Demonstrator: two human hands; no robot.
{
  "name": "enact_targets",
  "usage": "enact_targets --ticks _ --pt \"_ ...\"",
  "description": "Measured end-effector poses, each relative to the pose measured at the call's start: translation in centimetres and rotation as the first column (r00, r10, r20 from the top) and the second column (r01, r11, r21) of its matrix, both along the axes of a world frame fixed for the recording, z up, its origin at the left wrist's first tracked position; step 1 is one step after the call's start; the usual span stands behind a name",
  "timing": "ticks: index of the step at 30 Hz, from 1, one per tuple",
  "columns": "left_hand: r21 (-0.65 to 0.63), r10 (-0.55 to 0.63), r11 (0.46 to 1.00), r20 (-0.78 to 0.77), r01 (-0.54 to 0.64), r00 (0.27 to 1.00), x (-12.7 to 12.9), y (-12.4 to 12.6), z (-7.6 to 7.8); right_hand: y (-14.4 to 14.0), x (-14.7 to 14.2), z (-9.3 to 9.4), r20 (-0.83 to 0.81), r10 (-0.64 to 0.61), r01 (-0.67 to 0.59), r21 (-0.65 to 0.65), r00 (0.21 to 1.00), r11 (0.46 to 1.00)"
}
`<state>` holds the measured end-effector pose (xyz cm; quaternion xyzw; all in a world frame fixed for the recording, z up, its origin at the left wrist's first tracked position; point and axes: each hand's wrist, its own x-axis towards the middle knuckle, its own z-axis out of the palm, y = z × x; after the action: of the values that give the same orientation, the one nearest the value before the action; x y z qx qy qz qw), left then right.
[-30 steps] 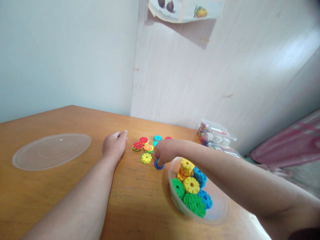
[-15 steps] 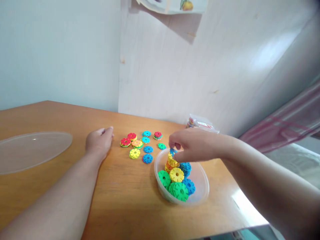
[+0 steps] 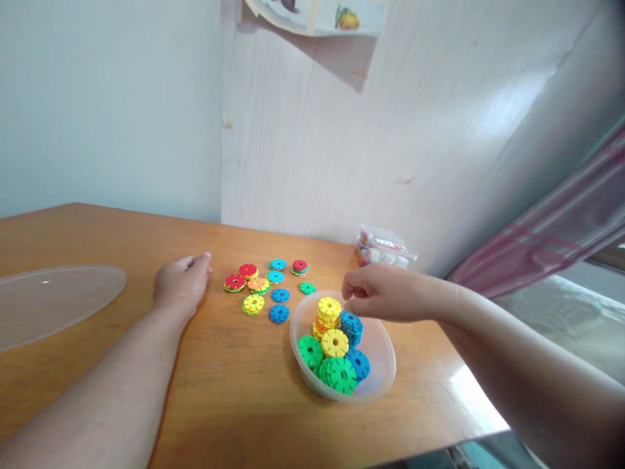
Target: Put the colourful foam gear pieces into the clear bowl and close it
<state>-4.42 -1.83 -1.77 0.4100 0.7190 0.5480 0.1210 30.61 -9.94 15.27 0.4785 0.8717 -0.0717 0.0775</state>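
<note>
Toothed plastic discs in clear bowl (image 3: 381,365)

Yellow, blue and green discs (image 3: 336,355) lie piled inside the bowl; the yellow stack (image 3: 328,311) stands upright at its far-left rim. Loose discs (image 3: 271,290) lie flat just left of it.

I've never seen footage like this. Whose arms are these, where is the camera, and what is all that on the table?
There is no machine: a person wears a camera on the head, looking down at their own bare arms. The left hand rests flat on the wooden table, holding nothing. The right hand hovers over the clear plastic bowl of coloured toothed plastic discs, fingers curled; whether it grips a disc is unclear. More loose discs lie between the hands. A clear round plastic lid sits far left, and a packet lies by the wall.
</note>
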Motion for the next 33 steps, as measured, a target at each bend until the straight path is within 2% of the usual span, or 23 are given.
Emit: enact_targets --ticks 3,6,10,14,18,22,33 --pt "-0.017 0.004 1.0 -0.034 -0.004 0.999 0.0 -0.1 0.1 2.2 -2.5 0.0 -0.045 0.034 -0.033 0.026 0.998 0.999" --pt "-0.034 -0.015 0.999 -0.046 0.013 0.999 0.0 -0.3 0.3 4.2 -6.1 -0.8 0.007 0.132 -0.133 0.044 0.991 0.99" --pt "-0.082 -0.034 0.996 -0.069 0.028 0.997 -0.1 -0.4 0.4 5.6 -10.7 -2.4 0.237 0.229 -0.238 0.008 0.944 0.971" --pt "-0.087 -0.035 0.996 -0.069 0.029 0.997 -0.4 -0.1 0.0 6.5 -13.4 -4.2 0.439 0.283 -0.281 -0.072 0.853 0.957" --pt "-0.091 -0.061 0.994 -0.082 0.054 0.995 -0.7 0.2 -0.3 7.1 -14.5 -5.6 0.493 0.289 -0.272 -0.107 0.82 0.956" --pt "-0.087 -0.069 0.994 -0.089 0.062 0.994 -0.8 0.2 -0.3 7.2 -14.8 -6.2 0.49 0.297 -0.287 -0.098 0.82 0.953" --pt "-0.109 -0.076 0.992 -0.07 0.068 0.995 -0.8 0.3 -0.2 6.9 -14.0 -5.3 0.458 0.314 -0.305 -0.096 0.832 0.948"
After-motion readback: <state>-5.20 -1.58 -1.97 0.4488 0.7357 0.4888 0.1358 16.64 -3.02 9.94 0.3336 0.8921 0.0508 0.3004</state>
